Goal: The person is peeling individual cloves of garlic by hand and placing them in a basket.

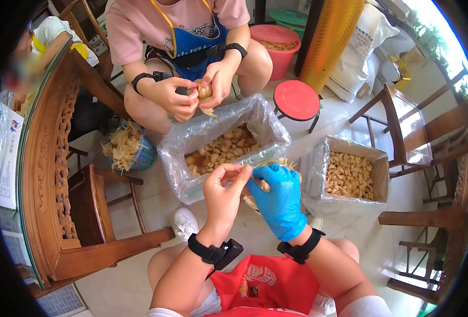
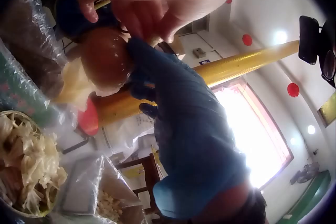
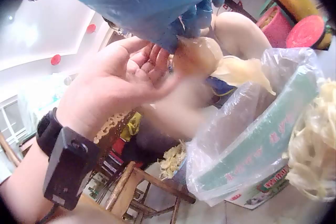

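the left hand, bare, is raised in front of the torso. its fingers are curled, with the thumb and index fingertip pinching a small pale piece close to the tip of the gloved index finger. the exact nature of this piece cannot be told.

the right hand, fitted with a blue glove, grips a rounded, glossy brown bulb. its fingers are bent around the bulb; the far contact points are hidden. a pale papery skin hangs from the bulb. the bulb is held in the air, clear of the boxes.

directly below the hands is a round container filled with pale peelings. ahead of it, a plastic-lined box holds pale pieces in brownish liquid. to the right, a second lined box holds pale, clove-like pieces.

opposite, a seated person in a blue apron holds another bulb in both hands over the first box. a red round stool stands just beyond its right-hand end. a blue basket of peelings stands near its left-hand end.
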Demonstrator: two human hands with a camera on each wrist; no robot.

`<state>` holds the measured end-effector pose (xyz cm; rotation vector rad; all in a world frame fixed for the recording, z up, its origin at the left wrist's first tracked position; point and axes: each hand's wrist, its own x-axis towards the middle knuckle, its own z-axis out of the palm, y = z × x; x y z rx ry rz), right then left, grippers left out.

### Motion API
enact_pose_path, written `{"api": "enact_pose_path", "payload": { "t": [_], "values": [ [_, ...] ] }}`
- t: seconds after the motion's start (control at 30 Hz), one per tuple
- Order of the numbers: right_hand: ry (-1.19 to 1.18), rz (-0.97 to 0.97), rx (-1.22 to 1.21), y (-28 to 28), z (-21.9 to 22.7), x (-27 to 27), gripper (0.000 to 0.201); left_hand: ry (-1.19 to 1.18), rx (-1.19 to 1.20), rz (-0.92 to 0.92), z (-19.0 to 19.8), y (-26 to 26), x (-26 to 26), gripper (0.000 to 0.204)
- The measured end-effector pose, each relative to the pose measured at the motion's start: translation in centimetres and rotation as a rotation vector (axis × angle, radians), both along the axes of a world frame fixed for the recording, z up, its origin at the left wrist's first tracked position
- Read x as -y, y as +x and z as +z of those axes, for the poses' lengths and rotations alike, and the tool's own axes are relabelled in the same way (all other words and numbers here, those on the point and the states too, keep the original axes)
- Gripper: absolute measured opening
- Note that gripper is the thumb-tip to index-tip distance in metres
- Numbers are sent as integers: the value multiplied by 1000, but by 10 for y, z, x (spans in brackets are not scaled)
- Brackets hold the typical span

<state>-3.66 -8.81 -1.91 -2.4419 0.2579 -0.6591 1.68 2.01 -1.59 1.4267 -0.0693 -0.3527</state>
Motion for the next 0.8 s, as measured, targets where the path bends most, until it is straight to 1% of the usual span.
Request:
{"api": "enact_pose_path", "payload": {
  "t": [0.03,0.07,0.13,0.17,0.23,0.27,0.3,0.33,0.37,0.4,0.43,0.5,0.53,0.6,0.63,0.7,0.73,0.8],
  "values": [
    [0,-3,0,0,0,2,21,-14,72,-12,-1,-1,0,16],
    [33,30,34,1,-2,4,19,-13,71,-14,-4,0,0,16],
    [67,61,69,3,-4,10,17,34,179,-127,-8,3,-4,22],
    [105,91,92,4,-5,14,16,35,179,-128,-8,6,-5,22],
    [143,120,116,5,-3,24,16,238,383,-97,-6,11,-8,27],
    [156,158,110,5,0,29,17,264,300,-83,-15,13,-12,38],
    [169,197,104,4,3,33,18,265,300,-84,-13,14,-13,38],
    [169,197,104,4,5,37,18,228,17,-146,-9,14,-15,42],
    [119,243,118,3,7,41,19,189,-267,-205,-6,14,-16,45],
    [69,289,131,3,9,44,20,145,-396,-307,-5,14,-16,49],
    [70,290,132,3,9,46,20,146,-396,-306,-4,14,-16,49],
    [50,429,131,2,8,48,20,-101,-618,-429,-3,13,-16,45],
    [51,429,130,2,9,48,20,-101,-619,-429,-5,12,-16,45],
    [83,454,121,2,10,49,25,-166,-530,-321,-16,9,-16,45],
    [83,452,120,1,9,47,25,-166,-530,-323,-20,9,-15,45],
    [359,279,99,1,4,38,24,-95,-360,-181,-24,9,-13,48],
    [359,279,99,0,0,35,24,-95,-360,-181,-23,8,-12,48],
    [568,143,29,0,-6,30,22,-60,-251,-69,-18,8,-10,54]
  ]
}}
